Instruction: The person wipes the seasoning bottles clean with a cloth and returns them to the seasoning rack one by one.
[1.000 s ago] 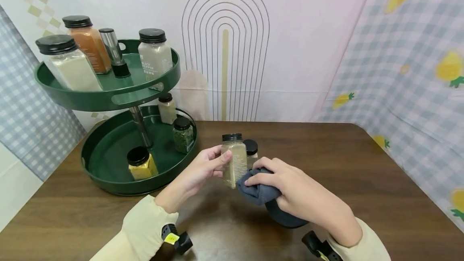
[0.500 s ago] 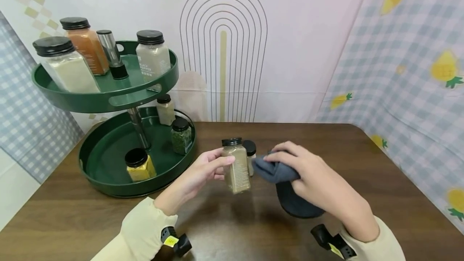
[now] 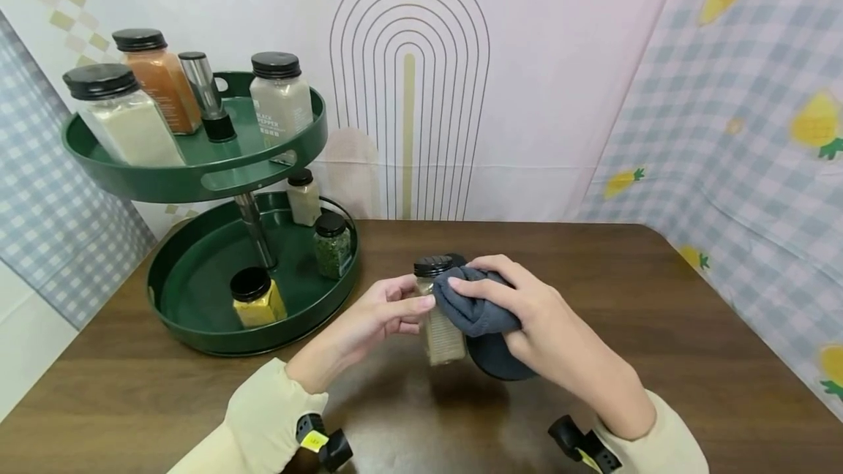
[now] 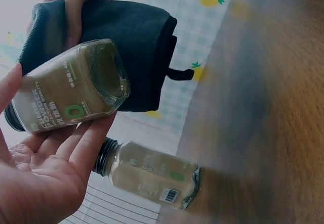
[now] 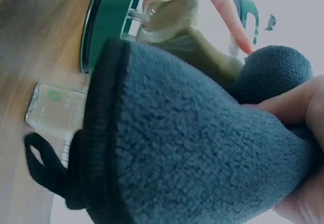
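Observation:
My left hand (image 3: 369, 324) pinches a square glass spice jar (image 3: 443, 339) of tan powder with a black lid, held tilted above the table. Bunched in my right hand (image 3: 543, 320) is a dark blue-grey cloth (image 3: 476, 307), pressed against the jar's upper part and covering some of it. In the left wrist view the cloth (image 4: 131, 32) lies behind the held jar (image 4: 76, 90), its hanging loop sticking out. A second jar of tan powder (image 4: 152, 173) stands on the table just beyond; in the head view it is mostly hidden.
At left stands a two-tier green rack (image 3: 197, 342). Its top tray bears a white-powder jar (image 3: 132, 130), an orange-powder jar (image 3: 165, 86), a silver cylinder (image 3: 207, 97) and a black pepper jar (image 3: 282, 104). Below are a yellow jar (image 3: 258, 302) and two other jars. Curtains back the table.
The cloth, drawn off to the right half a second ago, is back against the jar, now higher near its lid. My left hand has shifted the jar slightly right and down.

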